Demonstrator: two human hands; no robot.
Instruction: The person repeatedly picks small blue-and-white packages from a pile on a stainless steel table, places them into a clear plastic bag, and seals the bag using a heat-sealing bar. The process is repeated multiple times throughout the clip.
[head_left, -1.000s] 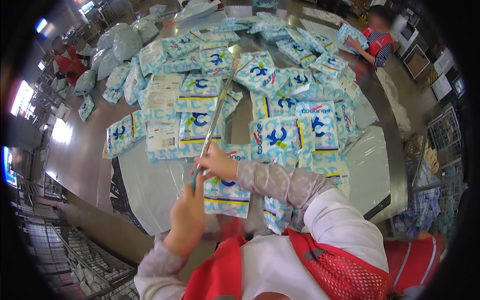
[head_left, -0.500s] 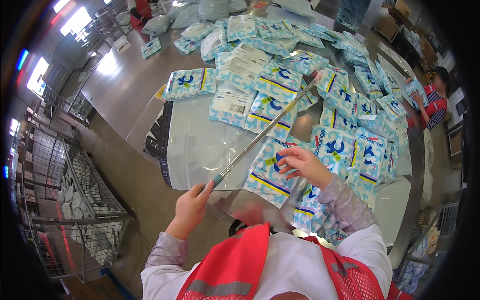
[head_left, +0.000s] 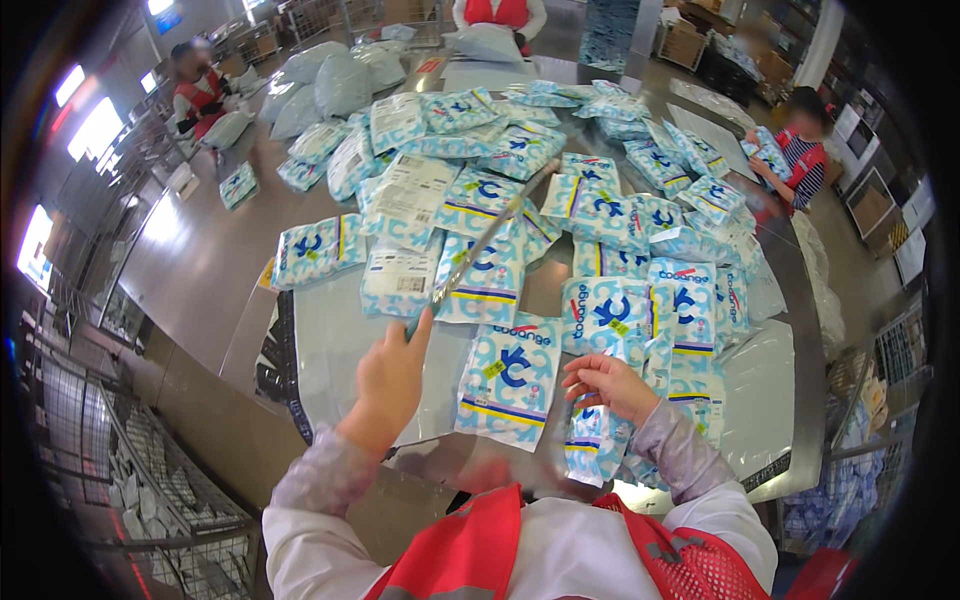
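Shifted since the earlier frame: left grip (head_left: 393,375), farther in over the table (head_left: 190,235); right grip (head_left: 608,385), from above one blue-and-white package (head_left: 508,380) to just right of it. Left grip: wrapped round the handle of one shiny rod (head_left: 480,243), slanting above packages toward the table's middle. Right grip: half-curled, fingers slightly parted, above a second package (head_left: 598,445), near edge. Below left grip: grey plastic sheet (head_left: 340,350), near edge. Far edge, left part: grey parcels (head_left: 345,85), heaped.
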